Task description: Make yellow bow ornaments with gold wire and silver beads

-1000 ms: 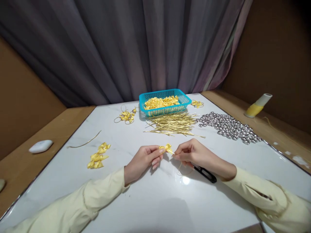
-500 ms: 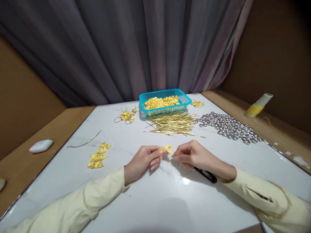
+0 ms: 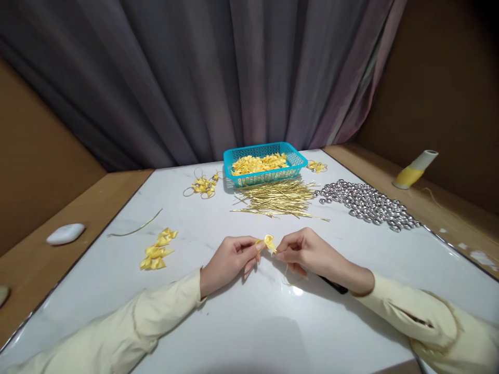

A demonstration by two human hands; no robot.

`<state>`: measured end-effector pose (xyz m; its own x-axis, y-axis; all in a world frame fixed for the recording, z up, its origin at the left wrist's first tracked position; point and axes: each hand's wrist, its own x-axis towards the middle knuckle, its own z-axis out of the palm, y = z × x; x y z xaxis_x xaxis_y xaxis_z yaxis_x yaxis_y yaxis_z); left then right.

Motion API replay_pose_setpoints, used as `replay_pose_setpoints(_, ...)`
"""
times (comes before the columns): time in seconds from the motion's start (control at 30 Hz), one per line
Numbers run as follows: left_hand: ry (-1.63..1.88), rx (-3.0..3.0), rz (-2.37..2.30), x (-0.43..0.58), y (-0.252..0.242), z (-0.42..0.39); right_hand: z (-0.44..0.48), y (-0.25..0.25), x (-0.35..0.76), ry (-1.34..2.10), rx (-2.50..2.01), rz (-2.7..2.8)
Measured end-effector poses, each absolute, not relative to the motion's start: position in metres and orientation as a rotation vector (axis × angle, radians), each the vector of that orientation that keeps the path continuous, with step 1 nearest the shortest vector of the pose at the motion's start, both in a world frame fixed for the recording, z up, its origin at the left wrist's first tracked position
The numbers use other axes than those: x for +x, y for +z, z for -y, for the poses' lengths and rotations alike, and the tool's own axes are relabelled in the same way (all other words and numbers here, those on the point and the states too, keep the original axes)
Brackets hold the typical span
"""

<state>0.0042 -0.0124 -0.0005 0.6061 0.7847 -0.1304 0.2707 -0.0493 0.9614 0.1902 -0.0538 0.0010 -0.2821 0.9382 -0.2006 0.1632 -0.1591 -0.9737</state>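
Ribbon bow point(image 3: 268, 243) just below and right of frame centre, pinched from both sides.
Right hand point(image 3: 314, 254) clamps its lower right tip, left hand point(image 3: 226, 262) its left side. It looks light, soft and rather slippery, likely to crease; a fingertip hold at the gathered middle should spare the folds. Beyond, nearer frame centre, gold wires point(image 3: 280, 200) lie before a blue basket point(image 3: 255, 182).

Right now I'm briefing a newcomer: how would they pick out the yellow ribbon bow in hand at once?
On the white table, start at the turquoise basket and come nearer, past the gold strands. The yellow ribbon bow is between the left hand and right hand. Unlike the yellow ribbon pieces lying to its left, it is pinched in the left hand.
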Motion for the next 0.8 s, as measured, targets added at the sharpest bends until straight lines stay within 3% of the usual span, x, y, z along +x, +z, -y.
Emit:
replay_pose_setpoints(0.6, 0.628, 1.792, -0.916, 0.002, -0.004, 0.018, 0.057, -0.004, 0.180, 1.489, -1.276, 1.355)
replay_pose_setpoints(0.8, 0.603, 1.805, -0.933, 0.003, -0.004, 0.017, 0.057, -0.010, 0.179, 1.063, -1.331, 1.663)
